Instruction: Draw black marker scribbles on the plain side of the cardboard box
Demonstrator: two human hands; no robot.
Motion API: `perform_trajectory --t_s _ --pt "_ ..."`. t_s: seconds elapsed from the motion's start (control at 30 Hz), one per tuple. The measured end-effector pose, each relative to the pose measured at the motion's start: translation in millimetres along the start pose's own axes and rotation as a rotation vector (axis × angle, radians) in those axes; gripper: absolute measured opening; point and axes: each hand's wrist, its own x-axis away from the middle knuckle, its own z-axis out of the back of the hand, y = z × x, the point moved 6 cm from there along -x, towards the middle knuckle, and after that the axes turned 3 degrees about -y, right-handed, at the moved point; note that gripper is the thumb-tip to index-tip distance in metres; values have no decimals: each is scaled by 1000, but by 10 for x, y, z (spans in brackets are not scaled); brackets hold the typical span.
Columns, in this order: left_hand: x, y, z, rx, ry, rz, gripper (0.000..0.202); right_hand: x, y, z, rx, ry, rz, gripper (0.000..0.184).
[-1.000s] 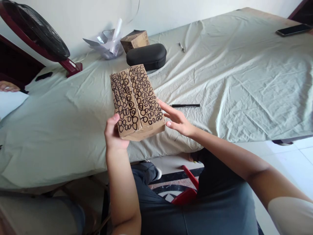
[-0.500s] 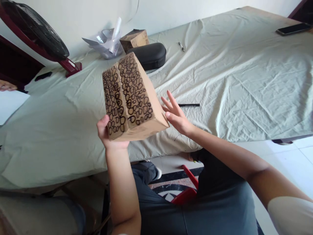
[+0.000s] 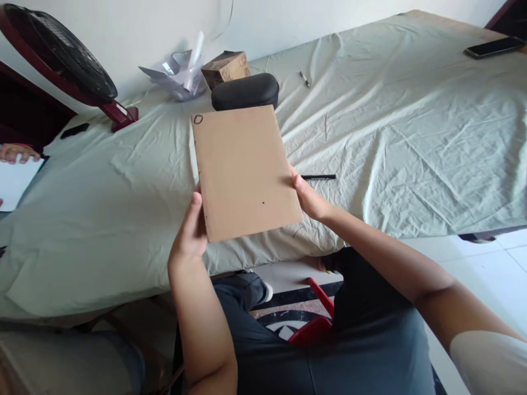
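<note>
I hold a brown cardboard box (image 3: 245, 170) up over the near edge of the bed, between both hands. A plain face of the box is turned toward me, with one small black circle drawn at its top left corner. My left hand (image 3: 190, 233) grips its lower left edge, thumb on the front. My right hand (image 3: 308, 197) presses on its right edge, fingers hidden behind the box. A black marker pen (image 3: 318, 176) lies on the sheet just right of my right hand.
The bed's pale green sheet (image 3: 411, 137) fills the view. A black case (image 3: 245, 91), a small cardboard box (image 3: 225, 67), crumpled plastic (image 3: 181, 74) and a fan (image 3: 61, 55) sit at the far side. A phone (image 3: 492, 46) lies far right. Another person's hand (image 3: 16, 153) shows at left.
The box has been turned over: the face covered in black circles has gone out of sight and a plain face now shows. My right hand has closed in onto its right edge.
</note>
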Motion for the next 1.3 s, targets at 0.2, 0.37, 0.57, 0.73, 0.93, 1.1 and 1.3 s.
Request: perform_trajectory --t_s 0.2,0.37,0.57,0.73,0.93,1.1,1.3 --pt "1 -51 25 -216 -21 71 66 -11 -15 77 173 -61 94 110" --pt "-68 -60 68 -394 -139 -41 97 -25 108 105 139 -178 111 121" --pt "-68 -105 53 -435 -228 -90 109 -23 149 137 131 -176 185 120" --pt "-85 -106 72 -451 -240 -132 110 -35 146 127 116 -176 187 121" --pt "-88 -113 104 -503 -259 -179 105 -33 148 131 115 -177 226 124" --pt "-33 -87 161 -548 -235 -184 102 -10 156 158 141 -143 263 151" --pt "-66 -131 310 -352 -23 -122 82 44 67 91 251 -135 256 153"
